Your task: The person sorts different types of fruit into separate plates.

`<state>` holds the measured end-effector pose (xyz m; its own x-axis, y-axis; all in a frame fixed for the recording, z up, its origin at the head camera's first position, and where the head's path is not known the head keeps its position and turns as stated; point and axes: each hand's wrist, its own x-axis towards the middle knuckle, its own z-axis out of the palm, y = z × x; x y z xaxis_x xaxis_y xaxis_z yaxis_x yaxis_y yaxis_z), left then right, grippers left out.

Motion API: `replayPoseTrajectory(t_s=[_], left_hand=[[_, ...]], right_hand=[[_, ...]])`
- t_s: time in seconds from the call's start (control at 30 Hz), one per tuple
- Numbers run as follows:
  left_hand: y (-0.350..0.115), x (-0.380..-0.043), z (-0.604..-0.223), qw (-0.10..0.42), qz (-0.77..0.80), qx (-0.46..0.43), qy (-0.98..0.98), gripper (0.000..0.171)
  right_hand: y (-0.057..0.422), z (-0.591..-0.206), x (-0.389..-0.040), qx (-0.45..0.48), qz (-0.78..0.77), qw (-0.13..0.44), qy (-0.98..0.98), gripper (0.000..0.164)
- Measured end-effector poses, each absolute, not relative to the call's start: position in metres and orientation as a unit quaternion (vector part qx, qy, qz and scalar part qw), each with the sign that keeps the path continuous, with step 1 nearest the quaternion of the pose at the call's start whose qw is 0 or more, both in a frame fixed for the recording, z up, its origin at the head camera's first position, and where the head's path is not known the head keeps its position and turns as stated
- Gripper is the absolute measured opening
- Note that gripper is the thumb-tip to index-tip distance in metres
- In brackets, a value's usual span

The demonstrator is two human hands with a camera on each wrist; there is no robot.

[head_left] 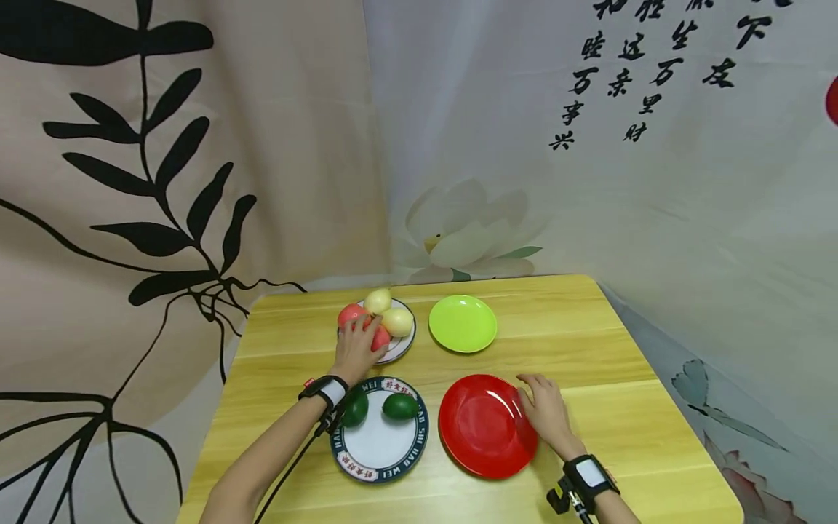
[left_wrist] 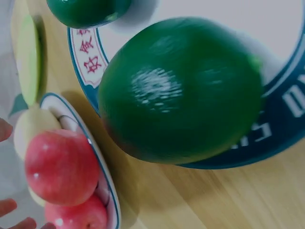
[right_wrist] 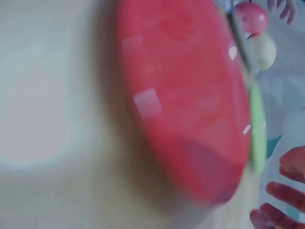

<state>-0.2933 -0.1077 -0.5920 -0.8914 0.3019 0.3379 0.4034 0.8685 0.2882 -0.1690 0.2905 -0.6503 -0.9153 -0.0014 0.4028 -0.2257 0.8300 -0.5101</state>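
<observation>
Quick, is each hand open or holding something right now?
Left hand: open, over the red fruit, holding nothing.
Right hand: open, by the red plate, holding nothing.

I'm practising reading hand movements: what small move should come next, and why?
The left hand should probably curl its fingers around a red fruit: it reaches over the fruit plate, close to that fruit, yet its fingers look spread and grip nothing. The right hand, by the red plate, also holds nothing.
</observation>
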Motion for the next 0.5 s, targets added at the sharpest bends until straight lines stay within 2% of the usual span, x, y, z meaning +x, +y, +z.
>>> replayPoseTrajectory(t_s=[0.13,0.2,0.33,0.5], left_hand=[[-0.107,-0.300,-0.595,0.098,-0.157,-0.151,-0.971,0.064],[-0.108,-0.302,-0.598,0.080,-0.143,-0.141,-0.976,0.064],[-0.106,-0.306,-0.608,0.070,-0.123,-0.137,-0.980,0.059],[-0.097,-0.310,-0.615,0.062,-0.122,-0.144,-0.980,0.057]], right_hand=[[0.312,-0.700,-0.162,0.038,0.319,0.168,-0.932,0.040],[0.316,-0.718,-0.159,0.033,0.332,0.160,-0.929,0.043],[0.307,-0.710,-0.148,0.030,0.345,0.163,-0.924,0.033],[0.303,-0.690,-0.140,0.003,0.351,0.159,-0.923,0.032]])
